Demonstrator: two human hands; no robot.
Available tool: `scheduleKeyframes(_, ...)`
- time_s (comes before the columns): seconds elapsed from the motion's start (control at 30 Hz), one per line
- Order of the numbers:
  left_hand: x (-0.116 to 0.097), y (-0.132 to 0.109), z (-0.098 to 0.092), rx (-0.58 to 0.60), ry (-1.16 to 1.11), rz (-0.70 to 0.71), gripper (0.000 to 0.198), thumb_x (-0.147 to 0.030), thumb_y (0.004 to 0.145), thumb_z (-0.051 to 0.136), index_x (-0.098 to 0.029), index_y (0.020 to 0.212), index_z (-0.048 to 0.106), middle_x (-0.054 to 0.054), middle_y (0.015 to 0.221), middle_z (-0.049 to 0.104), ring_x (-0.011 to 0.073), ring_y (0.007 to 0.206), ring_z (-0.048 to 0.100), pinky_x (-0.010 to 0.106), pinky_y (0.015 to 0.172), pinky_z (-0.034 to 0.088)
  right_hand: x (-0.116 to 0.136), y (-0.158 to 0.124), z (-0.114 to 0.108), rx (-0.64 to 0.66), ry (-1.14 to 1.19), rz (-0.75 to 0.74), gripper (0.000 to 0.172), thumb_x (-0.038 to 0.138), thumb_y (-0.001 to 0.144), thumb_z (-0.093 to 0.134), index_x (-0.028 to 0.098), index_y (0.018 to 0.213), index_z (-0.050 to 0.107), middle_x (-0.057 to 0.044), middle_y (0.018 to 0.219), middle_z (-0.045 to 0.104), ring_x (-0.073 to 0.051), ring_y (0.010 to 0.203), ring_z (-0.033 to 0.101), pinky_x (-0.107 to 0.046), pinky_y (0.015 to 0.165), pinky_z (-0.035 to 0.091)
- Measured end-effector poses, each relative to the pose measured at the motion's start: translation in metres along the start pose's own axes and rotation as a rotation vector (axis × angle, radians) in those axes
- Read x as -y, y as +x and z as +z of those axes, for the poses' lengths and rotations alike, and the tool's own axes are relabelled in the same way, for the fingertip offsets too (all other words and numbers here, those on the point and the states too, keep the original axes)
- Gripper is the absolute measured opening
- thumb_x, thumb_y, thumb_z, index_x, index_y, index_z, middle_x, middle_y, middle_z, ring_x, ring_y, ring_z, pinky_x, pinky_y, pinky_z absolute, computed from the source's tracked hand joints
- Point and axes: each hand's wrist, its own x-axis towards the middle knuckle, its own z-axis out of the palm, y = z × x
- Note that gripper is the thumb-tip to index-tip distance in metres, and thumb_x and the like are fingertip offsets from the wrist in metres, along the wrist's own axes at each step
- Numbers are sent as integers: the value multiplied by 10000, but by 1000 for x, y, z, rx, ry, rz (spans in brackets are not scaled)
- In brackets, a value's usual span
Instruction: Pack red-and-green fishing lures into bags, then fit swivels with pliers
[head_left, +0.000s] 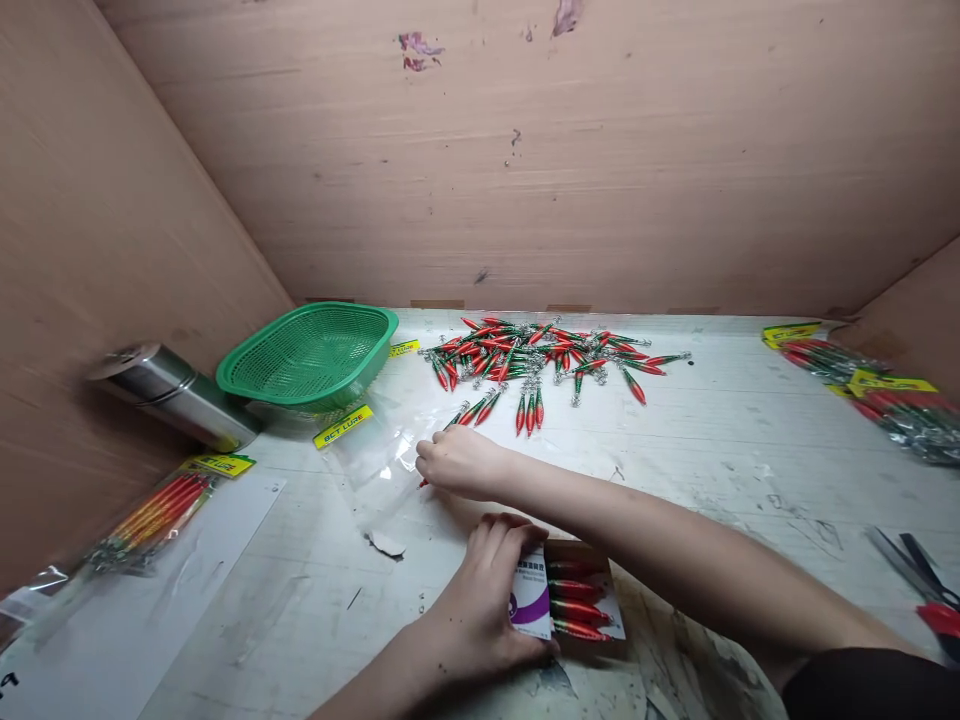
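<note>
My left hand (491,590) is wrapped round a small white and purple box (531,592) near the front of the table. Several red and green fishing lures (576,608) lie side by side in its exposed part. My right hand (459,462) reaches across to the left, its fingers closed in a pinch. A red lure tip (424,484) pokes out beneath these fingers; the rest of that lure is hidden. Just behind the hand lie a few lures (480,408), and farther back spreads a pile of loose lures (517,350).
Clear plastic bags (375,460) with yellow header cards lie left of my right hand. Behind them stand a green basket (307,350) and a steel flask (180,395). Bagged lures (161,510) sit left, more packs (892,400) right. Scissors (926,590) rest at the right edge.
</note>
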Motion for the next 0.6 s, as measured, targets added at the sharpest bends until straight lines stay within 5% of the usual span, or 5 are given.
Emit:
scheduleKeyframes(0.13, 1, -1, 2, -25, 6, 47, 763, -305, 648, 843, -204, 1282, 429, 131, 1229, 510, 330, 1148, 470, 484, 989, 435, -17, -70, -15, -166, 121, 195, 150, 59, 816, 574, 131, 938, 622, -63, 911, 665, -184, 796, 644, -309, 664, 517)
scheduleKeyframes(0.3, -1, 0, 1, -40, -10, 27, 773, -208, 611, 837, -212, 1272, 435, 120, 1236, 524, 318, 1155, 468, 473, 993, 429, -28, -181, -18, -357, 342, 392, 171, 266, 940, 464, 183, 881, 602, -41, 766, 651, -141, 667, 621, -250, 599, 519)
scheduleKeyframes(0.37, -1, 0, 1, -41, -18, 7, 782, -199, 598, 844, -208, 1264, 435, 124, 1238, 523, 319, 1159, 464, 473, 994, 426, -22, -210, -12, -461, 633, 435, 194, 361, 918, 571, 190, 903, 663, -53, 789, 681, -166, 713, 650, -262, 628, 527)
scheduleKeyframes(0.6, 1, 0, 2, -52, -29, 13, 760, -240, 610, 854, -215, 1253, 448, 131, 1231, 532, 319, 1143, 481, 468, 982, 431, 7, -223, 18, -608, 625, 393, 163, 231, 938, 573, 245, 1036, 702, -30, 843, 701, -163, 786, 650, -263, 685, 512)
